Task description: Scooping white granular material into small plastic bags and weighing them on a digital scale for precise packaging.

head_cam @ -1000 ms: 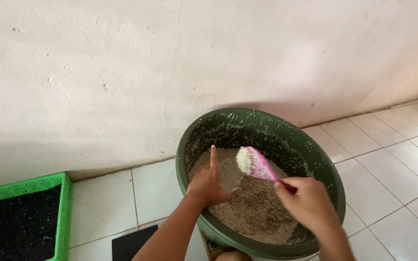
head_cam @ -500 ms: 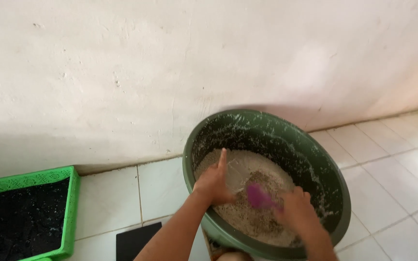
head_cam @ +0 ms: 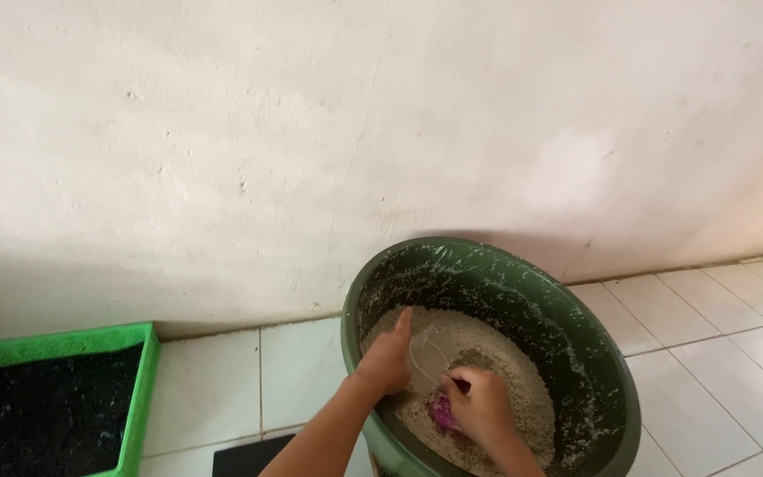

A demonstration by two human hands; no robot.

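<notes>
A dark green round basin [head_cam: 615, 389] stands on the tiled floor against the wall, holding a pale grainy mix [head_cam: 505, 362] with flecks stuck to its inner wall. My left hand [head_cam: 388, 360] reaches in at the near left side, one finger pointing up, and holds a clear thin container [head_cam: 427, 353] that rests on the mix. My right hand [head_cam: 480, 405] is lower in the basin, shut on a pink scoop [head_cam: 441, 413] whose head is pushed down into the mix right beside the container.
A bright green tray [head_cam: 145, 380] filled with dark soil sits on the floor at the left. A flat black object [head_cam: 249, 455] lies by the bottom edge. A whitish wall [head_cam: 311, 132] rises just behind the basin; white floor tiles [head_cam: 717, 353] spread right.
The pink scoop was raised with a heap of mix a second ago; my right hand has lowered it into the mix. The view has shifted, so the basin sits further right.
</notes>
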